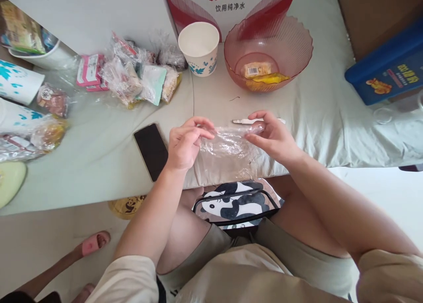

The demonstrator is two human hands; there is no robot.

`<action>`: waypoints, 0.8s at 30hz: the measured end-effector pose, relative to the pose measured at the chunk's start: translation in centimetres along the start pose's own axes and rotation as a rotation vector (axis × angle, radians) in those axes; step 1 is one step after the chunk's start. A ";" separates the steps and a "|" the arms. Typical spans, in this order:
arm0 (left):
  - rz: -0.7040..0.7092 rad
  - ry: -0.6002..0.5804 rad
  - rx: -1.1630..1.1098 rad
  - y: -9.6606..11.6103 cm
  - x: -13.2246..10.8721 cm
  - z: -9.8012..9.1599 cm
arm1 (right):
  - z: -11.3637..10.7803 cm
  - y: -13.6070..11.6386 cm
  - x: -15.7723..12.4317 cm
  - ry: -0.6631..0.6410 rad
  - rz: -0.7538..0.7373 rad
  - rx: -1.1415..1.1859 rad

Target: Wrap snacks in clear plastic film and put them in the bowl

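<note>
A crumpled clear plastic bag [229, 145] is stretched between my two hands over the front edge of the table. My left hand [185, 143] pinches its left end with curled fingers. My right hand [271, 135] pinches its right end between thumb and fingers. A small white-handled tool [246, 121] lies on the cloth just behind my right hand. A black phone [151, 151] lies flat to the left of my left hand.
A pink ribbed bowl [299, 51] with wrapped snacks and a paper cup [199, 48] stand at the back. Bagged snacks [139, 76] pile at the left. A blue box [388, 71] sits at the right. A panda bag [236, 203] is below the table. Another person's foot in a pink slipper [94, 242] is lower left.
</note>
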State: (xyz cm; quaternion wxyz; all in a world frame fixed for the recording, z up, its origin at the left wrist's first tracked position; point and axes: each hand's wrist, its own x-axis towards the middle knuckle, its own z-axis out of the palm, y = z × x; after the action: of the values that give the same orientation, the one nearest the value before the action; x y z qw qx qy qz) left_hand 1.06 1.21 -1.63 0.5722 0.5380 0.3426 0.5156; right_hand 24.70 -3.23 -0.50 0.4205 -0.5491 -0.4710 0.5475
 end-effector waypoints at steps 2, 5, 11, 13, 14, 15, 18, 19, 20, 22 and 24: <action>-0.017 0.041 -0.017 -0.4 0.0 0.0 | 0.4 -0.3 -0.2 0.030 0.002 0.048; -0.194 -0.033 -0.125 -0.8 0.0 0.4 | 0.6 -0.6 -0.3 0.079 -0.011 0.113; -0.635 -0.319 -0.248 -0.5 -0.5 1.9 | 0.0 -0.2 0.2 0.229 0.043 0.259; -0.589 -0.217 -0.189 -0.5 -0.6 2.2 | 0.1 -0.1 0.2 0.174 0.080 0.337; -0.555 -0.166 -0.162 -0.6 -0.6 2.3 | 0.3 -0.1 0.2 0.127 0.101 0.364; -0.521 -0.124 -0.136 -0.7 -0.6 2.3 | 0.5 -0.1 0.1 0.078 0.122 0.381; -0.431 -0.061 -0.060 -0.9 -0.5 2.4 | 1.3 0.0 -0.2 -0.009 0.184 0.410; -0.409 -0.056 -0.045 -0.9 -0.5 2.4 | 1.4 0.0 -0.3 -0.011 0.206 0.419; -0.395 -0.060 -0.035 -0.9 -0.5 2.3 | 1.5 0.1 -0.4 -0.002 0.222 0.421; -0.403 -0.091 -0.030 -0.7 -0.5 2.0 | 1.4 0.3 -0.5 0.011 0.215 0.375; -0.456 -0.143 -0.030 -0.4 -0.4 1.6 | 1.1 0.5 -0.5 -0.020 0.160 0.271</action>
State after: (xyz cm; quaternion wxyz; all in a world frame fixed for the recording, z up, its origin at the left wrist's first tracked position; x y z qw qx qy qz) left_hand 2.54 0.42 -1.77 0.7047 0.4729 0.4063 0.3387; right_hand 23.66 -3.91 -0.91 0.4409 -0.5176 -0.3519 0.6433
